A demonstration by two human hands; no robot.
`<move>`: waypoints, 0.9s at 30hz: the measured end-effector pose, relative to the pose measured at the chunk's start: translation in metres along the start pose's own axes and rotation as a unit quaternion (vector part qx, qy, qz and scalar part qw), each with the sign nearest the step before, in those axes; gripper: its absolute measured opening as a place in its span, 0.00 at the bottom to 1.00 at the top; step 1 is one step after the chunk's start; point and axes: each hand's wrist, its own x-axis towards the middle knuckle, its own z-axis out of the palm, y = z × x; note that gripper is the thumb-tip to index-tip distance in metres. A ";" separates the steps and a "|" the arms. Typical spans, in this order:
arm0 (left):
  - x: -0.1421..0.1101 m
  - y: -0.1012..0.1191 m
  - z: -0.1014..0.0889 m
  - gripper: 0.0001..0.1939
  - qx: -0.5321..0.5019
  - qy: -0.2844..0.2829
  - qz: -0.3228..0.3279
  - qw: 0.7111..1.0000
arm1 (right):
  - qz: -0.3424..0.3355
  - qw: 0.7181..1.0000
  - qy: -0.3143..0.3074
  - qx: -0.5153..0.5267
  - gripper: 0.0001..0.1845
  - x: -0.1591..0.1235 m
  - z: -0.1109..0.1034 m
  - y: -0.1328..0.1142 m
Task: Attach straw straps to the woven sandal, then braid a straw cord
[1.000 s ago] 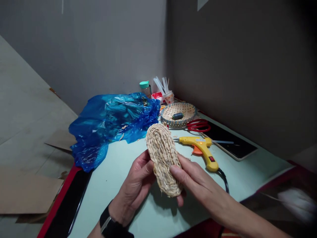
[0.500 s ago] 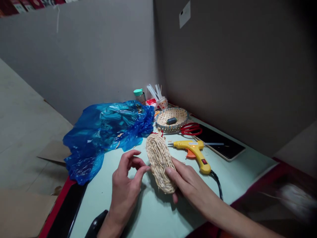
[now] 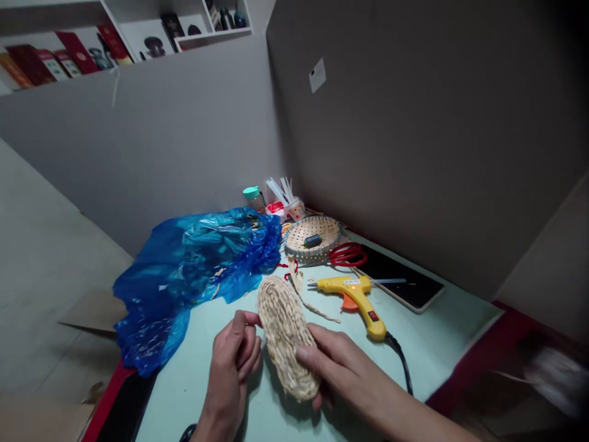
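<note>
An oval sole-shaped piece of braided straw [image 3: 285, 337], its rows coiled lengthwise, is held tilted above the table. My right hand [image 3: 340, 362] grips its lower right side, thumb on top and fingers underneath. My left hand [image 3: 237, 353] is closed at its left edge, the index fingertip touching the rim; whether anything is in the curled fingers is hidden. Just beyond the piece lies a loose straw braid [image 3: 313, 305] with a frayed end. To the right rests a yellow hot glue gun [image 3: 356, 291] with a glue stick in its back.
A crumpled blue plastic bag [image 3: 197, 264] covers the table's left side. Behind are a round woven basket [image 3: 299, 232] with a thread spool [image 3: 313, 241], red-handled scissors [image 3: 347, 254], a cup of glue sticks [image 3: 297, 210] and a green-lidded jar [image 3: 252, 195]. A dark tablet-like slab [image 3: 398, 276] lies right.
The view has tilted up, showing more shelf. My left hand has gone from an open curve with its thumb at the edge to curled fingers. The straw piece sits lower, uncovering the braid.
</note>
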 end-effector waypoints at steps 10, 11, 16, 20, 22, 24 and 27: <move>0.004 0.003 -0.009 0.14 0.115 -0.022 0.015 0.993 | 0.086 0.955 -0.023 -0.281 0.15 -0.004 0.011 -0.016; 0.007 0.003 -0.012 0.14 0.126 -0.021 0.004 0.992 | 0.085 0.950 -0.019 -0.299 0.14 -0.002 0.012 -0.016; 0.016 0.001 -0.020 0.14 0.180 -0.027 -0.026 0.983 | -0.065 0.950 0.115 -0.284 0.13 0.008 -0.001 -0.012; 0.019 0.005 -0.024 0.16 0.231 0.056 0.053 0.970 | -0.129 0.959 0.163 -0.195 0.07 0.009 -0.017 -0.012; 0.020 0.007 -0.026 0.16 0.240 0.105 0.101 0.960 | -0.125 0.964 0.159 -0.173 0.09 0.006 -0.022 -0.013; 0.019 0.008 -0.027 0.10 0.233 0.127 0.134 0.955 | -0.112 0.966 0.159 -0.168 0.09 0.002 -0.025 -0.013; 0.015 0.009 -0.024 0.05 0.190 0.129 0.161 0.960 | -0.098 0.966 0.165 -0.171 0.11 -0.006 -0.026 -0.012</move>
